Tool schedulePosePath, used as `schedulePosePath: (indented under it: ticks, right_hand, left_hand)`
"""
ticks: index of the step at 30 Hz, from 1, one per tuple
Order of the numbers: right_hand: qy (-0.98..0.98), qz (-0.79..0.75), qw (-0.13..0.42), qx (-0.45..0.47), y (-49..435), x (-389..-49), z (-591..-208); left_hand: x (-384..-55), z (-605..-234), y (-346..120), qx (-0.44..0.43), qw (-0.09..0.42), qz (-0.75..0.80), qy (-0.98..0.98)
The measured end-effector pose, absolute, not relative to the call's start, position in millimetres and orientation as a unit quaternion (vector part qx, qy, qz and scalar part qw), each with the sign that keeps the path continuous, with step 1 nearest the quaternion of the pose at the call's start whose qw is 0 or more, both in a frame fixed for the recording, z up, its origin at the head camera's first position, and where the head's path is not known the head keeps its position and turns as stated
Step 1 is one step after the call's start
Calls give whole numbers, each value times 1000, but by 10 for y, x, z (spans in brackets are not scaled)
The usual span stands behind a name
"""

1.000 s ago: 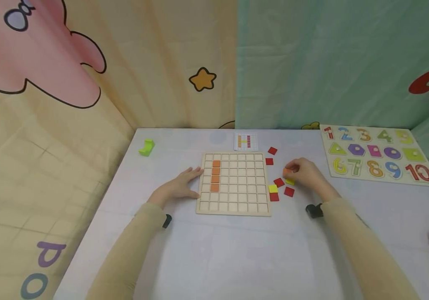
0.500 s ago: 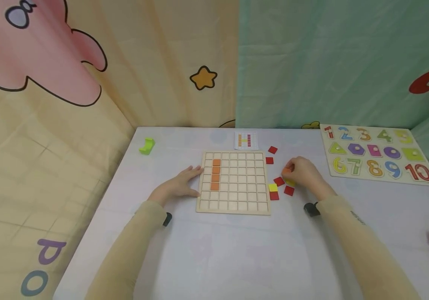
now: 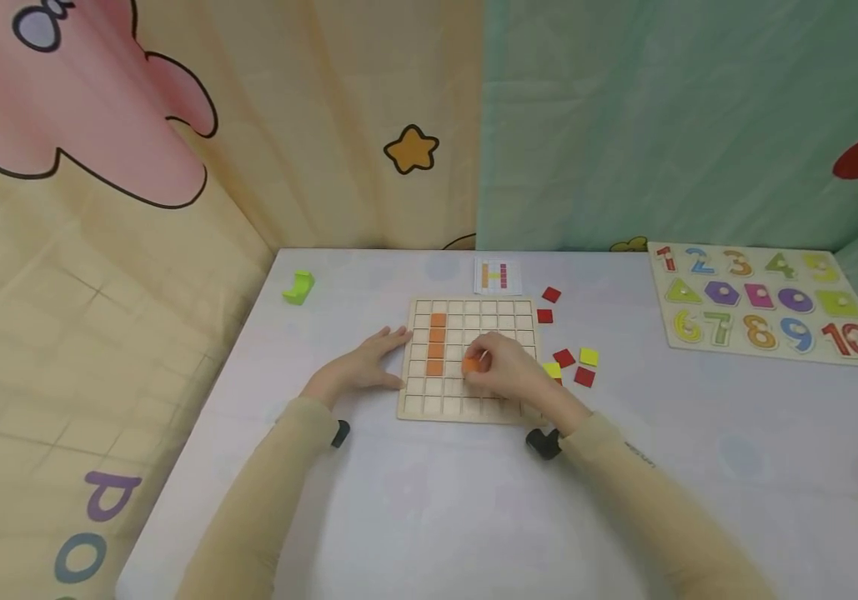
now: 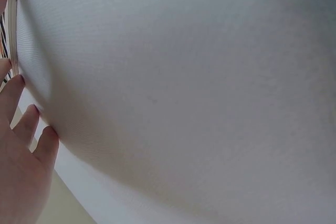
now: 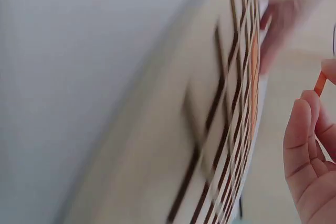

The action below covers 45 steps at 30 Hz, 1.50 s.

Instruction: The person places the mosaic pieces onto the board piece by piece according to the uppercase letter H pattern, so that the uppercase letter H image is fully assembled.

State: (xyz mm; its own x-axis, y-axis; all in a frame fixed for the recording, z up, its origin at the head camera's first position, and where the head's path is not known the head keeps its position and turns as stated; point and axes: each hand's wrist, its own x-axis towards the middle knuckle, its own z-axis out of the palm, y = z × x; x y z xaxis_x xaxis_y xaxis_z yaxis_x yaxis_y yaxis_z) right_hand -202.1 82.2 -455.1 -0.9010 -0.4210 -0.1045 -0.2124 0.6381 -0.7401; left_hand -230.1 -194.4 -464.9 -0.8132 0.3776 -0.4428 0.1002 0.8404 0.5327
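Observation:
A square wooden grid board lies on the table, with a column of several orange tiles set in its left part. Over the board's middle, my right hand pinches one more orange tile; the right wrist view shows that tile edge-on between thumb and fingers, raised off the grid. My left hand rests at the board's left edge, fingers spread and thumb touching it. The left wrist view catches only part of that hand.
Right of the board lie several red tiles and two yellow tiles; one red tile is partly hidden. A small pattern card sits behind the board. A number-and-shape puzzle occupies the back right, a green block the back left.
My right hand has lifted the orange tile from the loose pile and carried it left over the board. A yellow tile beneath it is now uncovered. The left hand stays put.

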Motion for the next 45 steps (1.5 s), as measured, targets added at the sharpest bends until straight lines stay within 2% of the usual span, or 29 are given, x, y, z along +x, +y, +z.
schedulePosePath:
  ticks: [4, 11, 23, 32, 45]
  right_hand:
    - [882, -398, 154, -201, 500, -1923, -4563]
    - [894, -370, 135, -212, 274, -1934, -4630]
    - [920, -287, 137, -228, 182, -1933, -4706]
    - [917, -319, 117, -210, 181, -1911, -4704]
    - [909, -359, 120, -174, 185, -1877, -4708]
  left_hand:
    - [-2304, -4677, -1950, 130, 279, 254, 917]
    - [-2320, -4678, -1956, 134, 279, 254, 917]
    - [-2336, -4666, -1953, 144, 277, 249, 917]
    - [-2328, -4669, -1957, 144, 279, 256, 914]
    - [-2327, -4651, -1972, 152, 279, 259, 912]
